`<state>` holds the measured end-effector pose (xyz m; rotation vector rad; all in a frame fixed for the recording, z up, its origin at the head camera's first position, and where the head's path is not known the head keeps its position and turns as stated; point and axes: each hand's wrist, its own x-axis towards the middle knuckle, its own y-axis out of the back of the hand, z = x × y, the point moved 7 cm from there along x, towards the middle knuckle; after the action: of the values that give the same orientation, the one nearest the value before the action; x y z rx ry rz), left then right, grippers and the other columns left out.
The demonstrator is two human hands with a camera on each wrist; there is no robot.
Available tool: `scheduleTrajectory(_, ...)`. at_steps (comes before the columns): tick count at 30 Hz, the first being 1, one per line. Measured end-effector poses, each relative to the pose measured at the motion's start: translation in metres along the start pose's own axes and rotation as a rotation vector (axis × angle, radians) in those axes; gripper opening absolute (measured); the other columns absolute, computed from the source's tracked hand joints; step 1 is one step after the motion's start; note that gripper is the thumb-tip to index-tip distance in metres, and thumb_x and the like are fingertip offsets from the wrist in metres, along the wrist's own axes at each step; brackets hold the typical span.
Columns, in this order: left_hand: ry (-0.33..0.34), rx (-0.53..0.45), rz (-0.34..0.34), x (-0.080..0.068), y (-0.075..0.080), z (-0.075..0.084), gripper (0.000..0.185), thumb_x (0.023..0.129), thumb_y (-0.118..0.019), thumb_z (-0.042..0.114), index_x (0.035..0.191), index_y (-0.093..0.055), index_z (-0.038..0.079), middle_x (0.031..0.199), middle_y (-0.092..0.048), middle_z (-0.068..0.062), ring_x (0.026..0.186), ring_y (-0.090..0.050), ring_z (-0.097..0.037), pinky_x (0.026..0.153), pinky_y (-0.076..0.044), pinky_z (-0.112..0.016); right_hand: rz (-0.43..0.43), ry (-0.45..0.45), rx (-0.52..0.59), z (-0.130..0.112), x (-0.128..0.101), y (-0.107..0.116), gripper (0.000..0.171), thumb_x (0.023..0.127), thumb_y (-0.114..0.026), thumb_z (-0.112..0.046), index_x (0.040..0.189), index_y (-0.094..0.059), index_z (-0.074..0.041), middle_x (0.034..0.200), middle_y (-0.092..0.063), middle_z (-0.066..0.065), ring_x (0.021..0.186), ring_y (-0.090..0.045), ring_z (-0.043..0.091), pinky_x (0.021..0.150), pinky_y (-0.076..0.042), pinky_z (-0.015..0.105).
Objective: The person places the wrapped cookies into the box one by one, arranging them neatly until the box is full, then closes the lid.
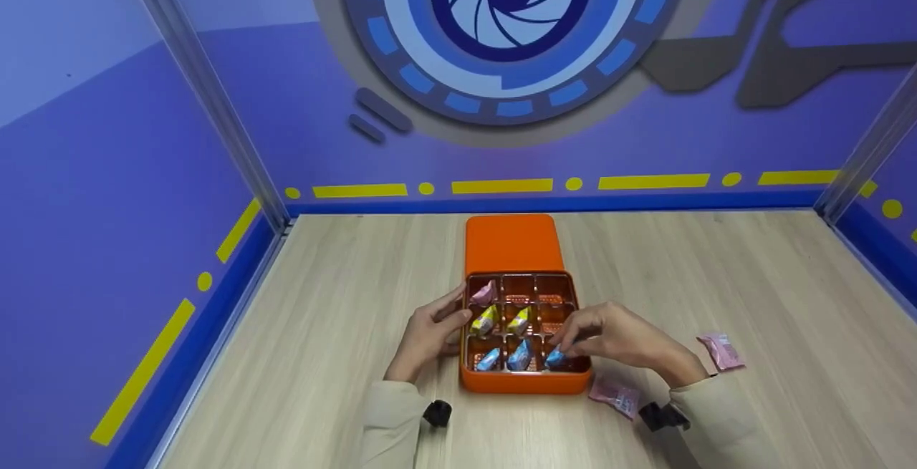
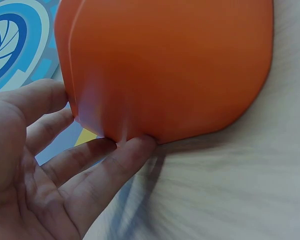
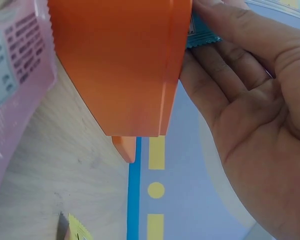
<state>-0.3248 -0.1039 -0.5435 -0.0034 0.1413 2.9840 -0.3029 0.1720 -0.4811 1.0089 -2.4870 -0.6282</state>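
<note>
An orange box (image 1: 526, 383) with a clear divider of square compartments stands on the table. My left hand (image 1: 428, 329) holds its left side, thumb at the rim and fingertips against the wall. My right hand (image 1: 623, 333) pinches a blue-wrapped candy (image 1: 555, 358) in the front right compartment; the candy's teal wrapper edge (image 3: 202, 35) shows in the right wrist view. Blue candies (image 1: 488, 359) lie in the front left and front middle compartments. Yellow candies (image 1: 485, 320) sit in the middle row's left and centre compartments. A pink candy (image 1: 484, 292) is in the back left compartment.
The orange lid (image 1: 512, 243) lies behind the box. Two pink-wrapped candies (image 1: 722, 351) are on the wooden table (image 1: 322, 297) to the right, one near the box's front corner. A yellow wrapper (image 3: 77, 230) shows in the right wrist view. Printed walls surround the table.
</note>
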Motion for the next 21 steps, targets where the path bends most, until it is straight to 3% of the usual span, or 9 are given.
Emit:
scheduleTrajectory(9,-0.003,0.022,0.008,0.0007,0.0007,-0.0005,0.055,0.104,-0.072,0.025,0.157,-0.056,0.021,0.156,-0.051,-0.023,0.116,-0.069,-0.026,0.069,-0.065,-0.042,-0.006,-0.031,-0.074,-0.0011,-0.0009,-0.0006,0.015,0.093,-0.082,-0.004,0.103,-0.084,-0.015,0.108,-0.079,-0.002,0.101,-0.073,0.019,0.090,-0.061,0.038)
scheduleTrajectory(21,-0.008,0.008,0.009,0.0005,0.0005,-0.0008,0.055,0.105,-0.072,0.024,0.157,-0.055,0.021,0.157,-0.050,-0.024,0.121,-0.067,-0.029,0.069,-0.065,-0.042,0.002,-0.037,-0.076,-0.0012,-0.0017,0.0008,0.014,0.093,-0.082,-0.005,0.105,-0.083,-0.011,0.110,-0.079,-0.001,0.102,-0.074,0.020,0.092,-0.060,0.036)
